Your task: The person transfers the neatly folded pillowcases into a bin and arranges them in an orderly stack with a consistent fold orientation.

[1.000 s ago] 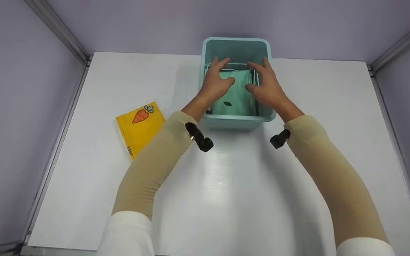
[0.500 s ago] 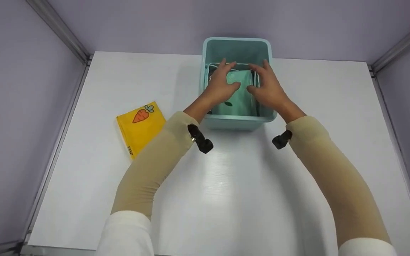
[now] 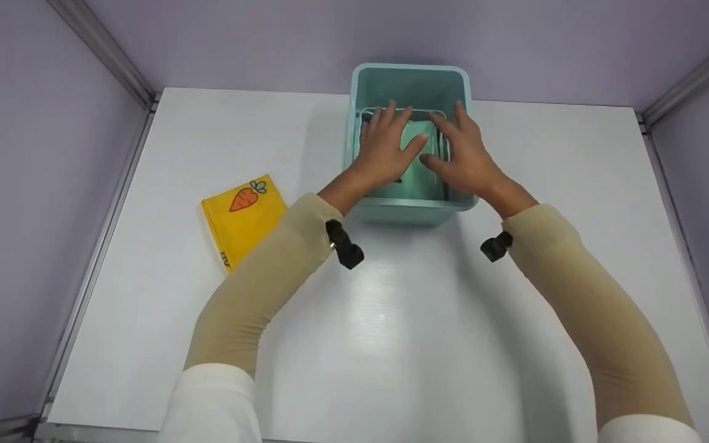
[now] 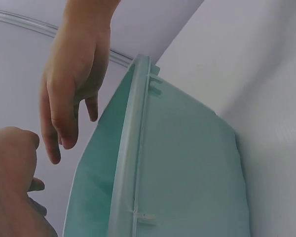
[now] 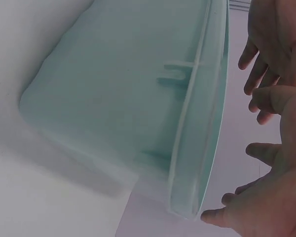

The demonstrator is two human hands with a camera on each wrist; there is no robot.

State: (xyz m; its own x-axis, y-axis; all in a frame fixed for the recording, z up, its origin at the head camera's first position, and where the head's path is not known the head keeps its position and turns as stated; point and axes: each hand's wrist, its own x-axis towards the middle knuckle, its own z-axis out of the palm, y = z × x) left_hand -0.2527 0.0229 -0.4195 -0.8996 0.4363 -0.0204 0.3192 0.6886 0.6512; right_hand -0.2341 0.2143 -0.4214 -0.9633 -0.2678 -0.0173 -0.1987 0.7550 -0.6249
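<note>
Both hands hover over the mouth of a light teal plastic bin [image 3: 408, 212] at the back of the table, holding nothing. My left hand [image 3: 383, 154], fingers spread, covers the left part of the opening. Across from it my right hand [image 3: 471, 159] stands at the right side, fingers apart, its thumb pointing toward the left thumb. A folded mint green cloth bag [image 3: 419, 184] lies inside the bin, partly hidden under the left hand. Thin pale loops show around it. The wrist views look up along the bin's outer wall [image 4: 192, 163], with the hands above its rim.
A folded yellow cloth bag [image 3: 247, 221] with a carrot print lies on the white table [image 3: 379, 344], left of the bin and partly behind the left sleeve. Pale lilac panels [image 3: 256, 43] stand close behind the bin and at both sides.
My left hand has moved right over the green bag and spread its fingers. The right wrist and forearm have shifted slightly right. The bin and the yellow bag have stayed in place.
</note>
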